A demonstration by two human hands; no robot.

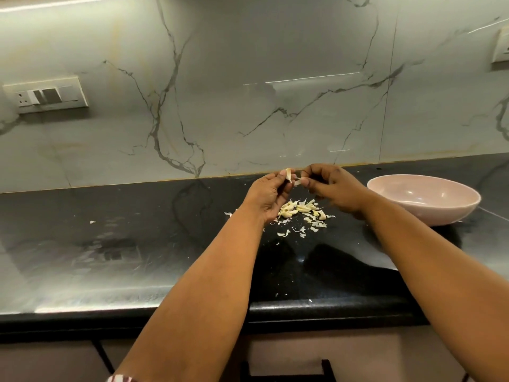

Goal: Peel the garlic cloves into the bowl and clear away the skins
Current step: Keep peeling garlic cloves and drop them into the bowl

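Risk sits mostly in how small and slippery the work is. The left hand (271,193) pinches a pale, tapered garlic clove (288,174) between thumb and fingertips, held up above the counter, while the right hand (332,186) pinches a thin strip of papery skin (298,182) that hangs off the clove, its other fingers curled in. If the skin tears short, the clove would probably need several more picks; if the left pinch slackens against the pull, the clove could drop into the heap below and be hard to tell from the unpeeled ones.

That heap of cream-coloured cloves and curled skin flakes (301,212) lies on the glossy black stone countertop (137,244), just under and nearer than the hands. The flakes look light and brittle, and stray bits (92,222) already sit well apart to the left and near the front edge, so a careless sweep of a forearm may push more over the edge.

The shallow, smooth pale-pink bowl (465,201) stands to the right of the heap, beside the right forearm; its inside looks bare, though the near wall hides part of it. An elbow nudge could slide it on so slick a surface. Behind, grey-veined marble wall panels (248,78) rise from the counter's far edge.
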